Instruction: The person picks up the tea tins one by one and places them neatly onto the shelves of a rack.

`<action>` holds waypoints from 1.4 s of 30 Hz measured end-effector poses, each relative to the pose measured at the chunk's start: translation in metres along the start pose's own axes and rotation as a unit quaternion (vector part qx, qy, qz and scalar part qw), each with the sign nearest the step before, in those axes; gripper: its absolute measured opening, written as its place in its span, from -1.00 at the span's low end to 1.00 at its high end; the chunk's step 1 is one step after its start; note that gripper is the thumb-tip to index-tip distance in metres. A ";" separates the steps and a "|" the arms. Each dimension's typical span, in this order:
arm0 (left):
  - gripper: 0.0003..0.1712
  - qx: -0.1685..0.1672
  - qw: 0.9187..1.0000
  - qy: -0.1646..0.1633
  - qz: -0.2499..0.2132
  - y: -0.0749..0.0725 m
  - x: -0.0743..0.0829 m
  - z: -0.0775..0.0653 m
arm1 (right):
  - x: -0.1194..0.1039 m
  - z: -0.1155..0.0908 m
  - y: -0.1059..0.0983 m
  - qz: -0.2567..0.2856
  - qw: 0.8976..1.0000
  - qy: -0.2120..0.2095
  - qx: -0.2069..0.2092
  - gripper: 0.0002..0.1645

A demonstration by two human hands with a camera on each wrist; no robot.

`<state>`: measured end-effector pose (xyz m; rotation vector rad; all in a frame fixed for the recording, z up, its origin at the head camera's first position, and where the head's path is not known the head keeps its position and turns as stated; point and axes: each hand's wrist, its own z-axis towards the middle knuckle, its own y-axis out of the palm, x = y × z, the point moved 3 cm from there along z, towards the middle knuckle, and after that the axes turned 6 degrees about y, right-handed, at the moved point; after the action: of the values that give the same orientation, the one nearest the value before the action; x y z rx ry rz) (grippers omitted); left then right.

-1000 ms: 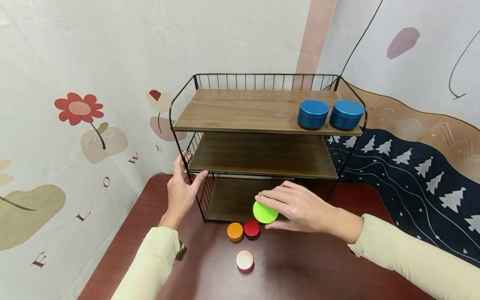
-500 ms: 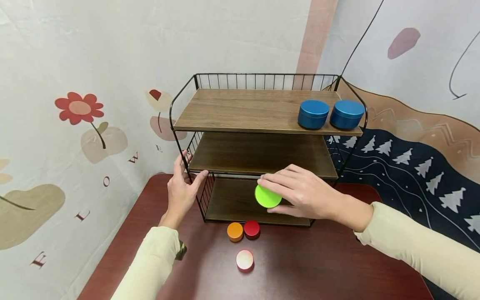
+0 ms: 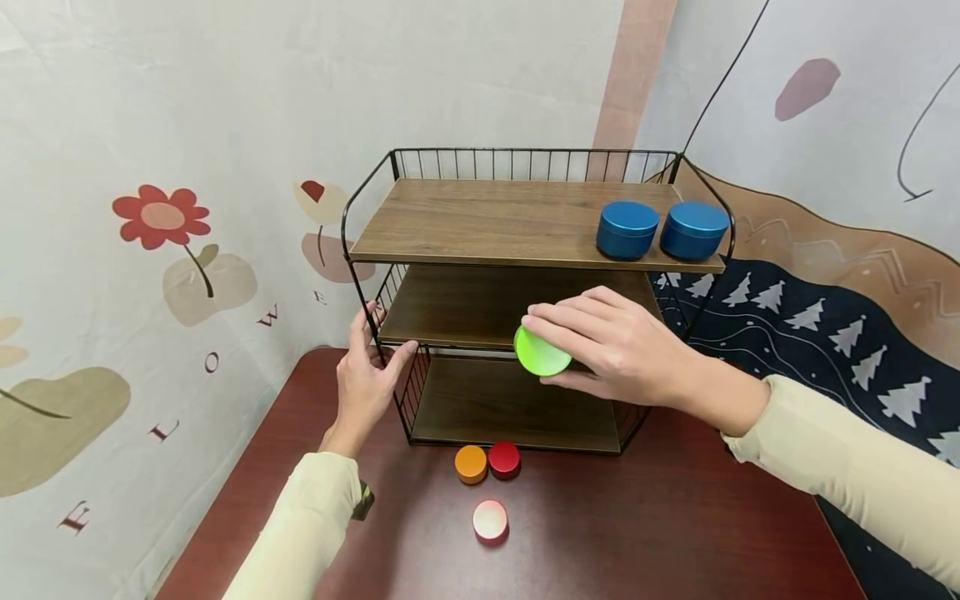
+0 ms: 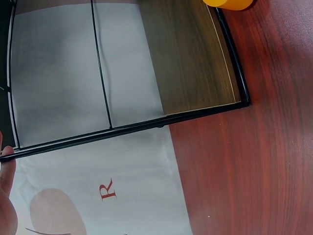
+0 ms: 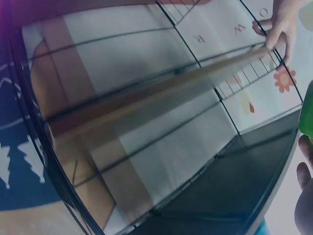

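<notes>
My right hand [image 3: 611,346] grips a round lime-green tin [image 3: 542,350] by its sides, in front of the middle board of a three-tier wire-framed shelf [image 3: 517,218]. The tin's flat green face points toward the head camera; its green side shows at the right edge of the right wrist view, with fingertips [image 5: 304,169] against it. My left hand [image 3: 365,379] holds the black frame post at the shelf's left side, thumb at the front edge of the middle board. In the left wrist view, part of that hand [image 4: 7,196] shows at the frame bar.
Two blue tins [image 3: 627,229] stand at the right end of the top board. On the red-brown table [image 3: 637,533], an orange tin [image 3: 471,464] and a red tin [image 3: 504,459] sit side by side before the shelf, with a pink-topped tin [image 3: 491,522] nearer. A printed cloth [image 3: 225,100] hangs behind.
My right hand has risen with the green tin from just above the red tin and bottom board to the height of the middle board. The left hand stays on the frame.
</notes>
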<state>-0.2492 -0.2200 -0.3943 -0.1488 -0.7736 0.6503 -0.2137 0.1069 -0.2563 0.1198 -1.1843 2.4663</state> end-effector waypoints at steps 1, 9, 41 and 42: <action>-0.06 0.000 1.000 0.001 0.001 0.000 0.000 0.000 | 0.002 0.002 -0.002 -0.004 1.000 -0.001 0.003 -0.32; -0.05 -0.008 1.000 -0.002 0.012 0.000 0.001 0.000 | 0.013 0.016 -0.018 -0.025 1.000 0.013 0.013 -0.31; -0.04 -0.005 1.000 0.005 0.011 0.000 0.002 -0.001 | 0.061 0.037 -0.038 -0.055 0.993 0.102 0.015 -0.15; -0.05 -0.004 1.000 0.006 0.011 0.000 0.002 -0.001 | 0.061 0.037 -0.038 -0.055 0.993 0.105 0.012 -0.15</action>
<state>-0.2480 -0.2187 -0.3937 -0.1688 -0.7636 0.6674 -0.2586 0.1191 -0.1895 -0.0643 -1.0304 2.3316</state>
